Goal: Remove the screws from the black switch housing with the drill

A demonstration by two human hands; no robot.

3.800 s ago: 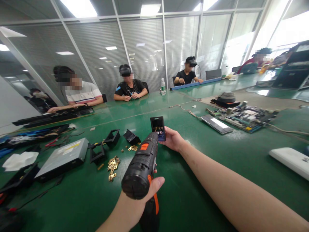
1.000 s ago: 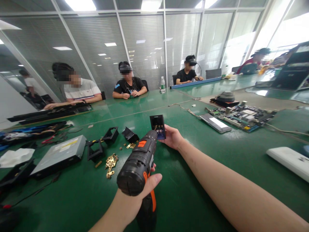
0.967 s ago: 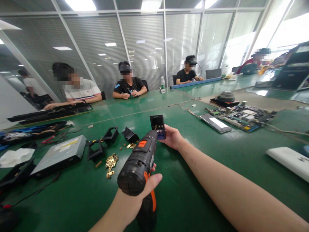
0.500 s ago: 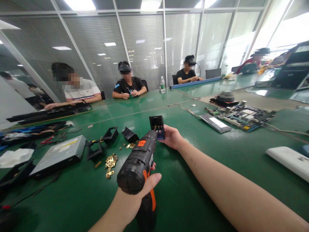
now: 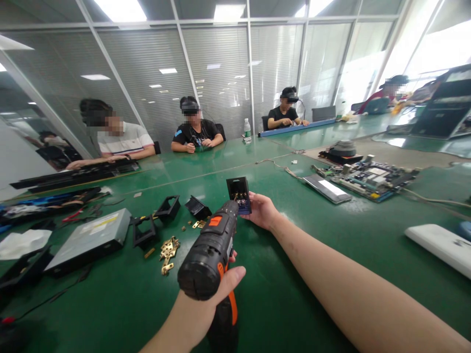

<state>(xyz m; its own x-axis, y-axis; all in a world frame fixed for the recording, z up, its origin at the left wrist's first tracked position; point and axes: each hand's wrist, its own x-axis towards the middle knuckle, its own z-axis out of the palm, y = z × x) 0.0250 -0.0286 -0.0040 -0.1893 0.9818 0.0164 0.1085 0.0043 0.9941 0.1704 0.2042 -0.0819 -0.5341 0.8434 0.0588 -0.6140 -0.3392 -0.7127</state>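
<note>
My left hand (image 5: 224, 289) is wrapped round the handle of a black and orange cordless drill (image 5: 209, 250), its thumb lying along the right side. The drill points away from me, its chuck close in front of a small black plastic box (image 5: 243, 208) with shiny metal parts inside. My right hand (image 5: 263, 211) grips that box by its right side, the open face turned towards me. The drill's nose hides the box's lower left, so whether the bit touches a screw cannot be seen. Loose brass pieces (image 5: 169, 252) lie left of the drill, near several black plastic frames (image 5: 167, 208).
A silver disc drive (image 5: 91, 240) lies at the left beside cables and white paper (image 5: 24, 243). At the right are a flat grey device (image 5: 327, 188), a circuit board (image 5: 375, 176) and a white case (image 5: 439, 247). A bottle (image 5: 247, 130) and several people are across the green table.
The drill and the box stay almost in place, both hands keeping their grip. Across the table, the hands of two people have shifted slightly.
</note>
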